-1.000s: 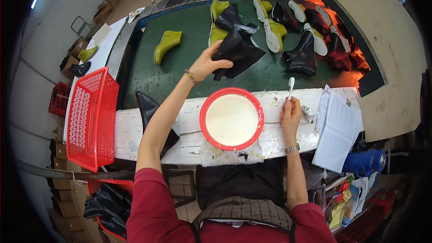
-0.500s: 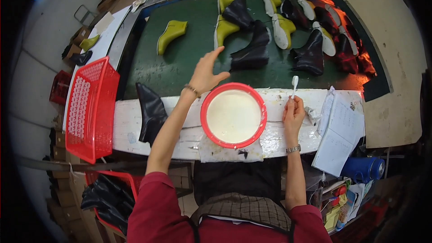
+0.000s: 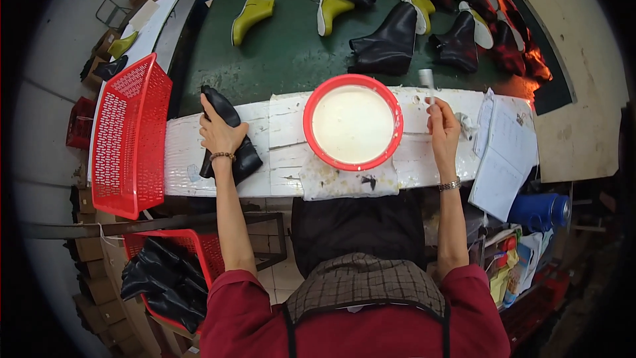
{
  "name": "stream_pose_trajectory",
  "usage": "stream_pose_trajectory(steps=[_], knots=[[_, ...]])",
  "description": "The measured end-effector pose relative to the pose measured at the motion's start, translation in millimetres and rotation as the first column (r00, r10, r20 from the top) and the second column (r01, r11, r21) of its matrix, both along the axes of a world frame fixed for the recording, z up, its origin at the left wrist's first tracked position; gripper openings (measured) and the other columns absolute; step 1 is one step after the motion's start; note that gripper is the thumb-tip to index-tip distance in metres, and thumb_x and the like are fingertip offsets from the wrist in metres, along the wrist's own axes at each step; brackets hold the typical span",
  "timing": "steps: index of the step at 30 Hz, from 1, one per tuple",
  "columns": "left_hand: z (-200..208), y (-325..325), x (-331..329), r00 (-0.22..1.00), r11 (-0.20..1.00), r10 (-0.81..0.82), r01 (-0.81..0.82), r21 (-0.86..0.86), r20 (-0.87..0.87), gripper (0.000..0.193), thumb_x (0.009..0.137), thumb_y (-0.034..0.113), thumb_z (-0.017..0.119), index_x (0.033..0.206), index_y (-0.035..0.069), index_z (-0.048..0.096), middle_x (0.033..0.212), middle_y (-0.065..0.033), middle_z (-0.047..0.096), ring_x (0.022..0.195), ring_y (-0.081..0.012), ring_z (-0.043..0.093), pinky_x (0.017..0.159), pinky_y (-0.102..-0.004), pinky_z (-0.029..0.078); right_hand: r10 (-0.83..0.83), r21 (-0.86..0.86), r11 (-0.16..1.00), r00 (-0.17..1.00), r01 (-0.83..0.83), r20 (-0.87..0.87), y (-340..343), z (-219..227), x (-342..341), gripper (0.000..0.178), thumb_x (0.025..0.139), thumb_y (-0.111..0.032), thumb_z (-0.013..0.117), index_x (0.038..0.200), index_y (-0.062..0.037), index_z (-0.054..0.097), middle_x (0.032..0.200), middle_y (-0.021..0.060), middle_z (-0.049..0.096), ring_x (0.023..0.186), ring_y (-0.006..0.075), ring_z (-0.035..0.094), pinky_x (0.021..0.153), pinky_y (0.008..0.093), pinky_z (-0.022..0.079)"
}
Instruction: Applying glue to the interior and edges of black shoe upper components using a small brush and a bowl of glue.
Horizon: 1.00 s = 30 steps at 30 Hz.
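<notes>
My left hand (image 3: 222, 134) is wrapped over a black boot upper (image 3: 246, 161) on the white bench at the left, thumb on one side and fingers on the other. Between the thumb and fingers of my right hand (image 3: 442, 123) is a small white toothbrush-like brush (image 3: 426, 79), its head pointing up and away from me. A round red basin (image 3: 309, 122) full of creamy white liquid stands between my hands. Beyond it, on the green belt, lies a large black boot upper (image 3: 389, 43).
Yellow-green boot lasts (image 3: 252, 21) and more black uppers lie on the green belt (image 3: 285, 59), thickest at the right by a red-orange glow. A red basket (image 3: 136, 139) stands at the left; another below (image 3: 211, 252) holds black uppers. An open notebook (image 3: 507, 152) and blue bottle (image 3: 535, 212) are at the right.
My left hand has come back from over the belt to the left and closed on the black boot upper there. The brush has turned in my right hand. The view has shifted.
</notes>
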<state>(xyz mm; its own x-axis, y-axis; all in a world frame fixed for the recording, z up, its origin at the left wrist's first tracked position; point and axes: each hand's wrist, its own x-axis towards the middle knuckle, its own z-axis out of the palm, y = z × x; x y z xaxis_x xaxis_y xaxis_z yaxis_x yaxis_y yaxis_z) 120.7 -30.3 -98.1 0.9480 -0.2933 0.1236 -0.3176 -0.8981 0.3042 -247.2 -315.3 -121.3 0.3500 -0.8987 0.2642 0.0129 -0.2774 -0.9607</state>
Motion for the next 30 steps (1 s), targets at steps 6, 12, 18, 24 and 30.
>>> stream_pose_trajectory(steps=[6,12,18,24,30], knots=[[29,36,9,0.971,0.896,-0.156,0.215,-0.387,0.179,0.08,0.073,0.013,0.067,0.148,0.001,0.042,0.117,-0.0312,0.068,0.106,-0.0431,0.068,0.093,-0.0458,0.052,-0.004,-0.375,0.891,0.823,-0.255,-0.569,40,75,-4,0.014,0.086,-0.018,0.077,0.098,-0.0106,0.079,0.079,0.0033,0.066,0.065,0.0196,0.063,0.059,0.0314,0.047],[103,40,-54,0.787,0.691,-0.537,0.202,-0.694,-0.305,0.035,0.085,0.005,0.068,0.117,-0.007,0.066,0.105,-0.0088,0.073,0.093,-0.0141,0.066,0.086,-0.0302,0.053,-0.117,-0.583,0.726,0.77,-0.364,-0.627,45,84,1,0.014,0.085,-0.023,0.078,0.091,-0.0099,0.077,0.079,0.0034,0.066,0.067,0.0253,0.065,0.06,0.0352,0.049],[117,24,-91,0.421,0.747,-0.65,0.198,-0.635,-0.633,0.032,0.087,0.019,0.079,0.106,-0.006,0.072,0.092,-0.0038,0.073,0.082,-0.0101,0.065,0.076,-0.0271,0.054,0.118,-0.305,0.89,0.818,-0.339,-0.563,38,68,-11,0.012,0.089,-0.013,0.075,0.098,-0.0041,0.077,0.076,0.0055,0.065,0.064,0.016,0.06,0.056,0.0299,0.042],[123,-4,-110,0.167,0.759,-0.626,0.351,-0.548,-0.761,0.031,0.086,0.022,0.08,0.101,-0.004,0.073,0.085,-0.0018,0.072,0.077,-0.0071,0.062,0.07,-0.0251,0.051,0.464,-0.402,0.741,0.842,-0.539,-0.273,48,120,29,0.015,0.084,-0.006,0.077,0.099,-0.0054,0.079,0.082,0.0014,0.068,0.075,0.013,0.059,0.066,0.0285,0.038],[131,-11,-112,0.059,0.698,-0.675,0.374,-0.61,-0.736,0.029,0.085,0.019,0.081,0.1,-0.004,0.073,0.082,-0.0004,0.071,0.076,-0.0062,0.062,0.069,-0.024,0.051,0.501,-0.482,0.589,0.761,-0.648,-0.412,35,123,45,0.018,0.078,-0.015,0.083,0.096,-0.0124,0.081,0.085,-0.001,0.07,0.082,0.0139,0.062,0.085,0.0327,0.037]])
